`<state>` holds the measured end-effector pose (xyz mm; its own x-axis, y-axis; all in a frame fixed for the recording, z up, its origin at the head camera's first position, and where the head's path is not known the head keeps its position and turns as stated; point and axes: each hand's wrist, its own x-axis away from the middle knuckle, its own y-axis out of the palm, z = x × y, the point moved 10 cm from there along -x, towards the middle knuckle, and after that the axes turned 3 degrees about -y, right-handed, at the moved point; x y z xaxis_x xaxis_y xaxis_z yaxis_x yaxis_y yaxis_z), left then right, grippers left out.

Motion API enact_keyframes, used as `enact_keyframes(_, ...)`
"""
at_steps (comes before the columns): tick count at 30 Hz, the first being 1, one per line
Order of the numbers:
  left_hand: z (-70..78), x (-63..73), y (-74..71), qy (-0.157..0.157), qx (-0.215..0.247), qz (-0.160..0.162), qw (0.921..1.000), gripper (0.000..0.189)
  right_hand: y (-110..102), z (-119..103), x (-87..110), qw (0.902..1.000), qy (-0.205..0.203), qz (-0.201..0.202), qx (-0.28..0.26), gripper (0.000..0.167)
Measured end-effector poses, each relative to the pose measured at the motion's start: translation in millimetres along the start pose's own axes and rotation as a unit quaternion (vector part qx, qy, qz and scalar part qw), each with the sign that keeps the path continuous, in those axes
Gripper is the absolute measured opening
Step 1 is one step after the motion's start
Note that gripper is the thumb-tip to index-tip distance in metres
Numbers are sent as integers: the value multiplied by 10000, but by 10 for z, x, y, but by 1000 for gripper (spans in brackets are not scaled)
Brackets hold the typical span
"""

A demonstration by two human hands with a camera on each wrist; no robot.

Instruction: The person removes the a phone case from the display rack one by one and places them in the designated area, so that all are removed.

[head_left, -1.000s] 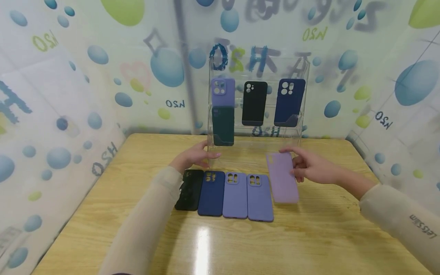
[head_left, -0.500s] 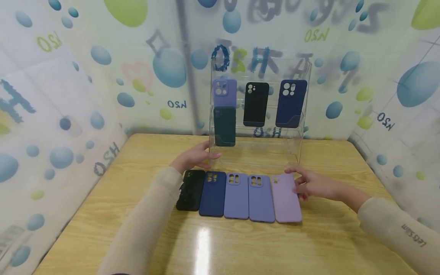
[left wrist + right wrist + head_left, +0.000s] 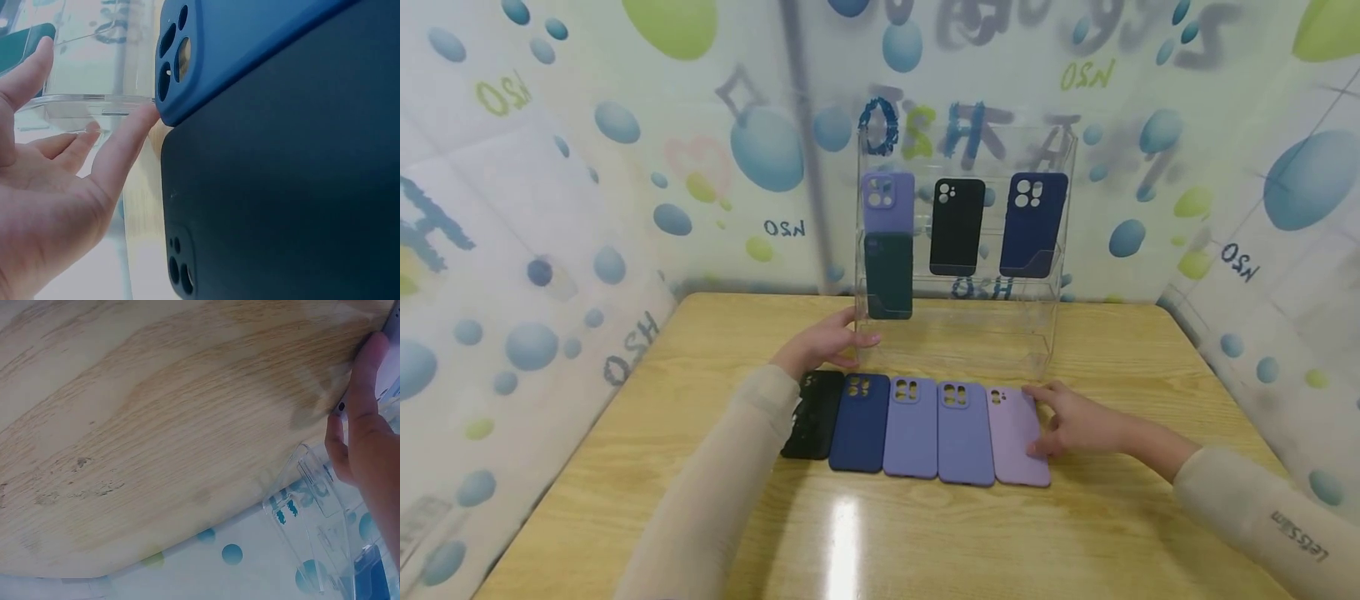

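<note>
Several phone cases lie in a row on the table. At its right end is a light pink phone case (image 3: 1017,442); my right hand (image 3: 1075,423) holds its right side, forefinger at the top corner and thumb lower on the edge. Left of it come two lavender cases (image 3: 966,442) (image 3: 912,437), a dark blue case (image 3: 859,429) and a black case (image 3: 820,417). My left hand (image 3: 823,340) rests at the lower left corner of a clear display stand (image 3: 962,317). Its fingers are extended, some behind the clear plastic, in the left wrist view.
The stand's tiers carry an upright lavender case (image 3: 887,200), a dark green case (image 3: 889,279), a black case (image 3: 957,229) and a dark blue case (image 3: 1033,225). Patterned walls enclose the wooden table (image 3: 1120,517) at the back and sides.
The right hand has brought the pink case down toward the front and laid it flat against the row's right end. Its thumb has shifted lower along the edge. The left hand has stayed put.
</note>
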<state>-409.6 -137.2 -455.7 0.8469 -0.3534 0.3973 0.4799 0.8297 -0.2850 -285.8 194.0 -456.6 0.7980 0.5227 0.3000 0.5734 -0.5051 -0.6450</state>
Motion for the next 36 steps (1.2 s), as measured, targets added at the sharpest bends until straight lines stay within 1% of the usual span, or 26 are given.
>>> enact_keyframes(1,0,-1,2,5,-2,-1,10000,93,9,0,1,10000,23,10,71,104)
enact_keyframes(4,-1,1,4,5,24,2,10000,95,21,-36,3,9997,-84,56,239,100)
enact_keyframes(8,-13,10,2,-59,60,11,10000,97,36,-66,-8,9997,-149,7,214,96)
enact_keyframes(11,-18,13,-3,-87,65,25,9999,96,34,-71,-30,9997,-116,-20,222,93)
enact_keyframes(17,0,33,5,-11,80,-23,10000,97,27,-121,-71,9982,-201,26,567,88)
enact_keyframes(22,-2,55,17,8,124,-46,9999,97,27,-157,-89,9969,-167,113,761,87)
enact_keyframes(28,-1,47,18,55,83,-53,9999,97,41,-125,-130,9971,-81,186,729,86)
enact_keyframes(36,-11,28,0,-31,27,20,10000,97,42,-124,-156,9972,-63,150,731,86)
